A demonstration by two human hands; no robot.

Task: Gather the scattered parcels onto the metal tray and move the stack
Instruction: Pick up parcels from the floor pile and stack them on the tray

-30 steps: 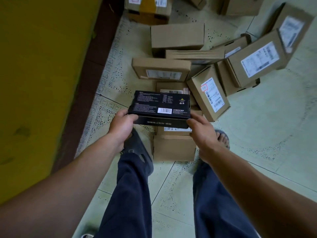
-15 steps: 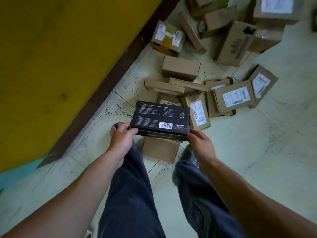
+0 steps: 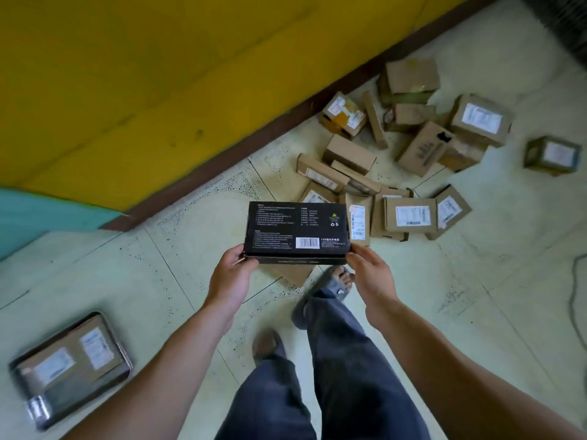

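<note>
— Clamped on what?
— On a black box (image 3: 297, 228), left hand (image 3: 230, 277) and right hand (image 3: 373, 277) pinching its near corners, fingers (image 3: 359, 253) curled tight, above the floor (image 3: 476, 296).
— And the metal tray (image 3: 126, 360)?
— Lower left, holding labelled parcels (image 3: 54, 369); scattered parcels (image 3: 409, 215) well beyond.

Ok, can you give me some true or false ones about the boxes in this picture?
1. Both hands hold the black box. True: the left hand and the right hand each grip a near corner.
2. The metal tray has nothing on it. False: labelled parcels already lie on it.
3. The black box is sitting on the tray. False: it is held up in the hands, and the tray lies apart on the floor, off to the person's left.
4. Many brown parcels lie scattered on the floor near the yellow wall. True.
</note>
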